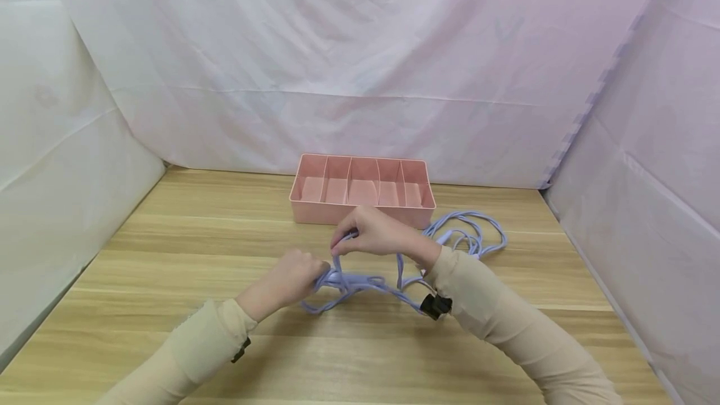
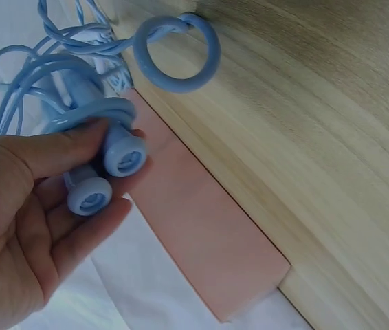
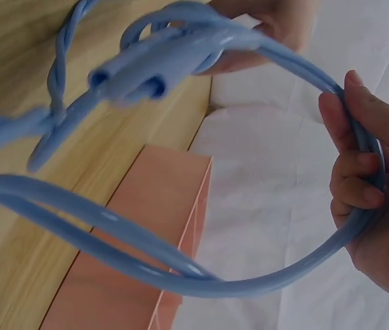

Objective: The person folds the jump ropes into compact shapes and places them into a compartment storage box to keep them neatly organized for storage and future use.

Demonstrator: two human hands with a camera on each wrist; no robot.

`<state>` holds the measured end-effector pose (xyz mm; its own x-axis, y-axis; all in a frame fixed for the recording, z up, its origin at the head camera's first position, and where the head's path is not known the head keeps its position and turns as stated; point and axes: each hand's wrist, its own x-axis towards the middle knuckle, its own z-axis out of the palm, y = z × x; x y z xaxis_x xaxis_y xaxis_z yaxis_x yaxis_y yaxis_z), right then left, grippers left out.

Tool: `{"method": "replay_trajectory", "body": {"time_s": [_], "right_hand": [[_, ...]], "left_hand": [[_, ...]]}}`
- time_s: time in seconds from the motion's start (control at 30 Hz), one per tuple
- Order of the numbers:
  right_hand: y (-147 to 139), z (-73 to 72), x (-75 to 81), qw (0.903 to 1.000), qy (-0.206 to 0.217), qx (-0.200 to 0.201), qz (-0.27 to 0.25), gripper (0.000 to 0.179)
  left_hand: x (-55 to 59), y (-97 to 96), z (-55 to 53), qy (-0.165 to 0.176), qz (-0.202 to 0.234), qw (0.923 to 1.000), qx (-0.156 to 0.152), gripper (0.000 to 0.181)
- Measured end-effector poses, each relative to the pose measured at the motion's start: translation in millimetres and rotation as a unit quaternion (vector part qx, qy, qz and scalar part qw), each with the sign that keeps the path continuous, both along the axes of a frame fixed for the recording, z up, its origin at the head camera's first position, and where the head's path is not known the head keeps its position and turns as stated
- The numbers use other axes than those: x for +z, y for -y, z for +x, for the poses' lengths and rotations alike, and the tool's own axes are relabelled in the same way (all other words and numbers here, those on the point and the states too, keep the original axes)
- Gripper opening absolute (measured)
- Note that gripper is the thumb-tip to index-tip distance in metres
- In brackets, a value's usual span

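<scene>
My left hand (image 1: 289, 275) grips a bundled blue jump rope (image 1: 351, 279) close over the table, left of centre. In the left wrist view, two handles (image 2: 126, 157) with flared round ends lie between thumb and fingers, and cord is wound about them. Just to the right and higher, my right hand (image 1: 372, 233) holds a strand of the cord. The right wrist view shows its fingers curled round a wide doubled loop (image 3: 270, 283) that leads back to the handles. Twisted cord (image 3: 60, 69) hangs beyond the bundle.
Behind the hands stands a pink tray (image 1: 362, 214) with several compartments. More blue cord (image 1: 497, 224) lies coiled on the wooden table (image 1: 197, 224) right of the tray, with a pale handle-like piece (image 1: 444, 237) among it. White cloth (image 1: 337, 74) encloses the back and sides.
</scene>
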<state>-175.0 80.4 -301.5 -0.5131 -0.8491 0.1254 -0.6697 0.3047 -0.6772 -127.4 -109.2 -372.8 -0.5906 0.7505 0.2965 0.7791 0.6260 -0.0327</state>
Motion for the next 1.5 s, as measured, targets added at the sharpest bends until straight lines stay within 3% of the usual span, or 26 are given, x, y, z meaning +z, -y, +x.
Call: {"method": "replay_trajectory", "body": {"time_s": [0.3,0.5,0.67,0.87,1.0,1.17,1.27,1.43,1.5], "right_hand": [[-5,-20.8,-11.5,0.9966,0.063,-0.027,-0.045,0.010],[-5,-27.5,-19.7,0.9903,0.108,-0.028,-0.083,0.009],[-11,-34.6,-28.8,0.9812,0.160,-0.055,-0.092,0.012],[-17,-41.2,-38.1,0.9579,0.244,-0.094,-0.120,0.011],[-15,-40.8,-47.7,0.9278,0.316,-0.095,-0.174,0.012],[-8,-31.7,-61.3,0.8986,0.354,-0.113,-0.234,0.016],[-3,-27.2,-72.1,0.8895,0.354,-0.125,-0.261,0.020],[4,-18.4,-84.2,0.8829,0.366,-0.182,-0.232,0.027],[6,-14.3,-84.5,0.8780,0.374,-0.203,-0.219,0.024]], "left_hand": [[-1.9,1.8,-5.3,0.018,0.030,0.9987,-0.036,0.026],[-0.8,1.0,-6.1,0.053,0.051,0.9962,-0.048,0.024],[3.2,1.8,-5.5,0.051,0.077,0.9933,-0.069,0.021],[8.0,2.4,-7.5,0.053,0.143,0.9840,-0.093,0.020],[11.4,1.0,-8.8,0.064,0.187,0.9756,-0.096,0.019],[15.0,1.6,-10.0,0.090,0.234,0.9657,-0.067,0.019],[15.0,3.3,-12.5,0.114,0.268,0.9557,-0.041,0.017],[13.6,6.1,-16.5,0.126,0.307,0.9433,0.000,0.015],[13.9,7.3,-17.0,0.122,0.310,0.9428,0.017,0.015]]}}
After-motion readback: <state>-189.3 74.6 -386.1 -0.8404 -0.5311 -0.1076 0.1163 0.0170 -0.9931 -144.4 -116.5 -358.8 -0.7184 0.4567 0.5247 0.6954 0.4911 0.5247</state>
